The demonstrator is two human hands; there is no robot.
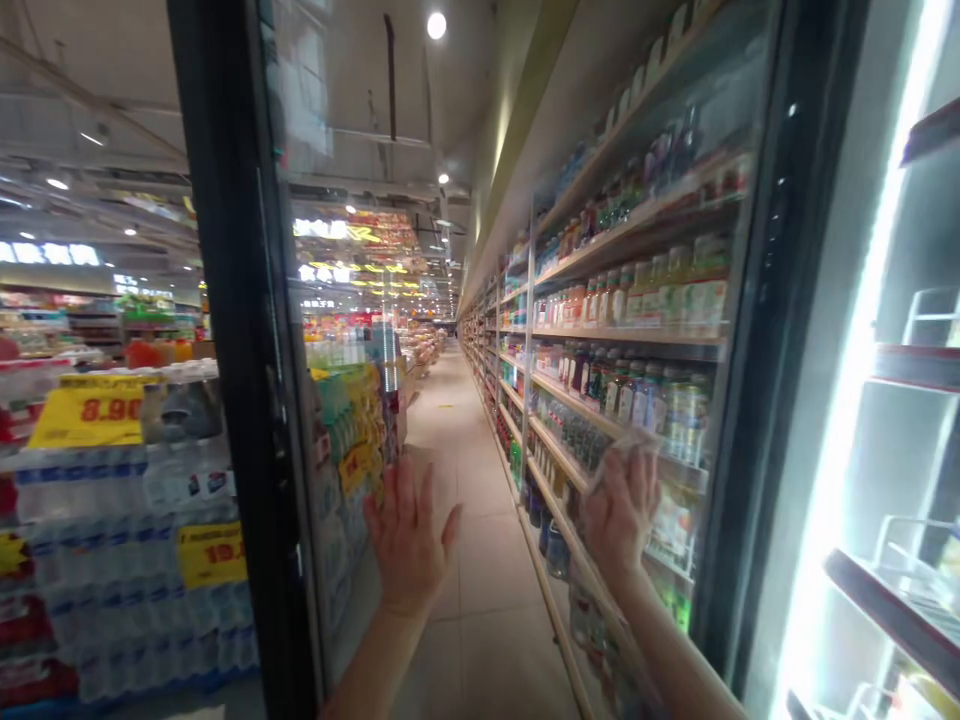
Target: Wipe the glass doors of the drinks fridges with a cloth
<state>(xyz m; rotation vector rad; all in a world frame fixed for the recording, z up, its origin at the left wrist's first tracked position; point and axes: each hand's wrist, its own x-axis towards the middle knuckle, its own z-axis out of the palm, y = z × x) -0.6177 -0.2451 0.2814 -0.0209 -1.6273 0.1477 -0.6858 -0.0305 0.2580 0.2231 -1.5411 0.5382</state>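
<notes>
A black-framed glass door (225, 300) of a lit cooler stands open in front of me. My left hand (409, 550) is spread flat against the glass, or very near it, fingers up and apart, holding nothing. To its right, my right hand (619, 515) presses a pale, thin cloth (636, 440) to the pane, the fingers over it. The cloth is partly hidden by the hand and slightly blurred. Shelves of bottled drinks (630, 290) show in the glass behind my right hand; I cannot tell whether they are reflected or seen through it.
On the right is the cooler's inside, with a bright light strip (847, 400) and dark-edged shelves (892, 620). Stacked packs of bottled water (112, 560) with yellow price signs (94, 412) stand left of the door. A tiled aisle (450, 450) shows in the pane.
</notes>
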